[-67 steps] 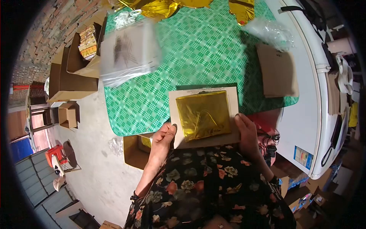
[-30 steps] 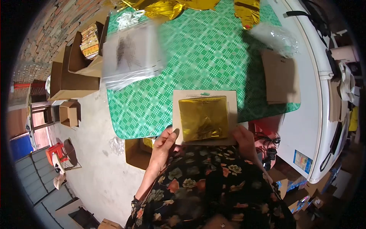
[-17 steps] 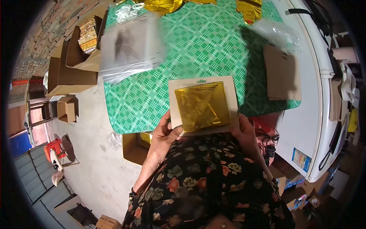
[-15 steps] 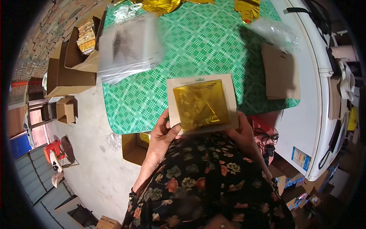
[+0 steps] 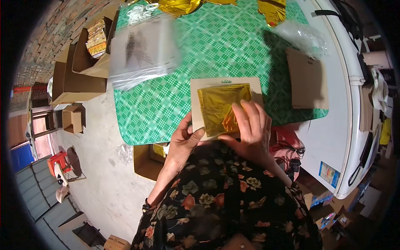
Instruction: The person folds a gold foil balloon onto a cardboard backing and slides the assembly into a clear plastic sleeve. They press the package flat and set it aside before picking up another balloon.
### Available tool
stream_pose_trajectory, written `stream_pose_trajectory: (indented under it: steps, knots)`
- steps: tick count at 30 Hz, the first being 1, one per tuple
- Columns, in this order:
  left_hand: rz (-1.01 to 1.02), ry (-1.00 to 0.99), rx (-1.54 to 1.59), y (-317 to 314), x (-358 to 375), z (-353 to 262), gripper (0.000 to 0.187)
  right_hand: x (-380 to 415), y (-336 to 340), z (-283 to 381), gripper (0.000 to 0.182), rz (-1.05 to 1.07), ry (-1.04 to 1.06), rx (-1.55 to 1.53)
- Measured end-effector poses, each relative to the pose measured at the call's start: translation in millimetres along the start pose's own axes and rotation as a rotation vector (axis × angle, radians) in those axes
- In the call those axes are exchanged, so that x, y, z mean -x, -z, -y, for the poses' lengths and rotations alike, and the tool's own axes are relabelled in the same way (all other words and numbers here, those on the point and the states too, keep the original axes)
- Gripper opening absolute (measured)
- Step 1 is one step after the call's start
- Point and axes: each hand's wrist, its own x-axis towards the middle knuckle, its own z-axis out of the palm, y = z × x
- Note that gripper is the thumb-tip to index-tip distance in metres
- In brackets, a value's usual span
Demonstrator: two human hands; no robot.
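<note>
A flat gold foil packet (image 5: 214,106) lies on a beige cardboard square (image 5: 196,100) at the near edge of the green checked table. My left hand (image 5: 183,135) grips the square's lower left corner, thumb on top and fingers mostly hidden beneath. Over the packet's lower right part rests my right hand (image 5: 254,131), its fingers stretched out on the foil and its thumb apart near the lower edge. Light glints on the foil beside those fingertips.
On the green table (image 5: 216,46) are a stack of clear plastic sleeves (image 5: 143,50), a brown cardboard sheet (image 5: 308,79), a crumpled clear bag (image 5: 302,39), white loops (image 5: 139,14) and gold foil (image 5: 179,6). Open boxes (image 5: 79,87) stand left; another box (image 5: 143,164) sits below the edge.
My right hand has left the cardboard's lower right edge and moved up onto the gold packet. The cardboard and packet have shifted slightly right and up in view; my left hand keeps its grip.
</note>
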Motion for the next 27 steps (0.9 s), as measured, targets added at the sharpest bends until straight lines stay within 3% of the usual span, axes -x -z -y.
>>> stream_pose_trajectory:
  steps: [12, 18, 21, 24, 27]
  knots:
    - [0.016, 0.021, -0.085, 5.8, -1.1, 5.2, 0.068, -7.5, -17.3, -1.7, 0.076, -0.026, 0.023, 0.035]
    - [-0.128, 0.118, 0.129, 0.1, 12.4, -5.5, 0.064, 22.0, 12.7, -25.5, 0.072, -0.101, -0.071, -0.09]
    - [-0.039, 0.169, 0.109, 25.6, 28.7, 9.4, 0.054, 60.5, 24.7, -32.9, 0.056, -0.022, -0.475, -0.325]
    - [0.007, 0.189, 0.059, 28.9, 42.3, 17.1, 0.044, 72.8, 36.7, -20.5, 0.044, 0.116, -0.902, -0.978]
    - [-0.053, 0.234, 0.07, 29.5, 46.6, 19.3, 0.041, 72.7, 30.8, -21.3, 0.04, 0.24, -1.003, -1.116]
